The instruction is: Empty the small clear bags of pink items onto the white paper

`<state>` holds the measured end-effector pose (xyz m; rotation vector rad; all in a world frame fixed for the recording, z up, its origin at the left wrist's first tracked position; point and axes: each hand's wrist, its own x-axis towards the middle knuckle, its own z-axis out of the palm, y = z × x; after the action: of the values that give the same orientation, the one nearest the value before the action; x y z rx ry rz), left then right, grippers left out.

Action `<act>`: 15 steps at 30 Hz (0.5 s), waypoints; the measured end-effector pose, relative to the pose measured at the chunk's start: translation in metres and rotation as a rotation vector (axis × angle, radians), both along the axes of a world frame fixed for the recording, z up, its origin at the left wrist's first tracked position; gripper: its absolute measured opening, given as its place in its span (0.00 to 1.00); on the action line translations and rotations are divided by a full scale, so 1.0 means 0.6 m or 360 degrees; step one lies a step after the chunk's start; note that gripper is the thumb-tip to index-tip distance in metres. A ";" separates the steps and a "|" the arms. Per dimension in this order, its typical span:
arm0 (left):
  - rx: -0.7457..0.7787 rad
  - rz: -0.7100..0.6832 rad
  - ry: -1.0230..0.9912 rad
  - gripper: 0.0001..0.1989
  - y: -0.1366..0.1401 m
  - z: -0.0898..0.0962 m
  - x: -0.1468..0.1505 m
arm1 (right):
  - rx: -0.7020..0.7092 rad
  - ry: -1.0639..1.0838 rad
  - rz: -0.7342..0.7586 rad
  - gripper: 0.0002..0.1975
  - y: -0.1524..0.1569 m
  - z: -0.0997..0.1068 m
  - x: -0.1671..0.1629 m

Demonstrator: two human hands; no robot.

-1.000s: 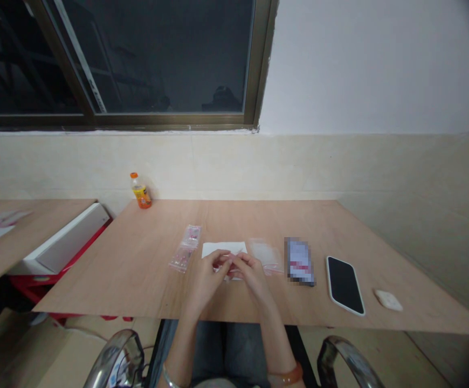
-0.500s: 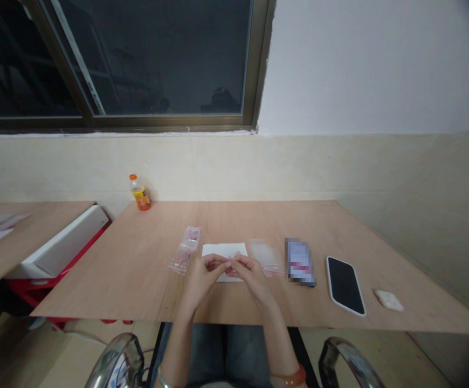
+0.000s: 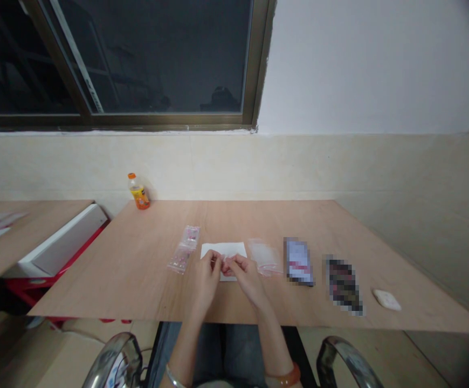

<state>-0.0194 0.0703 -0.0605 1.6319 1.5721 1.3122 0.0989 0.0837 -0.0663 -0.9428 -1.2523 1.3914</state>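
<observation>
Both my hands meet over a white sheet of paper (image 3: 234, 248) near the front of the table. My left hand (image 3: 209, 276) is closed, its thumb and fingers pinched together. My right hand (image 3: 246, 276) pinches from the other side, fingers bent. Between the fingertips is a small pinkish thing (image 3: 226, 265), mostly hidden, whose kind I cannot tell. Left of the paper lie small clear plastic bags (image 3: 185, 249) with pinkish bits in them. To the right, touching or close to the paper, lies a stack of clear zip bags (image 3: 264, 256) with pink edges.
Farther right lie a blurred bluish packet (image 3: 298, 261), a phone-shaped thing (image 3: 344, 284), now pixelated, and a white case (image 3: 387, 299). An orange drink bottle (image 3: 139, 192) stands at the back left. A white box (image 3: 62, 240) rests between this table and another one.
My fingers have shifted their grip. The left hand has turned more upright, and the fingertips are slightly farther apart and lower, showing more of the pinkish thing.
</observation>
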 end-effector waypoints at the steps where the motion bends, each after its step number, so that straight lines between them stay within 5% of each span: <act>1: -0.0008 0.0015 0.0030 0.10 -0.002 0.001 0.004 | 0.0001 -0.0025 -0.0015 0.12 0.000 -0.001 -0.001; 11: -0.0076 0.0141 0.0060 0.11 -0.002 -0.016 0.040 | -0.0041 -0.0153 -0.0143 0.10 0.007 -0.003 0.012; 15: -0.0082 -0.0023 -0.0154 0.10 0.008 -0.028 0.039 | -0.0091 -0.0153 -0.0153 0.11 0.006 0.001 0.028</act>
<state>0.0041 0.0750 -0.0773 1.5230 1.5213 1.3125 0.1156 0.0873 -0.0655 -1.1069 -1.2270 1.3256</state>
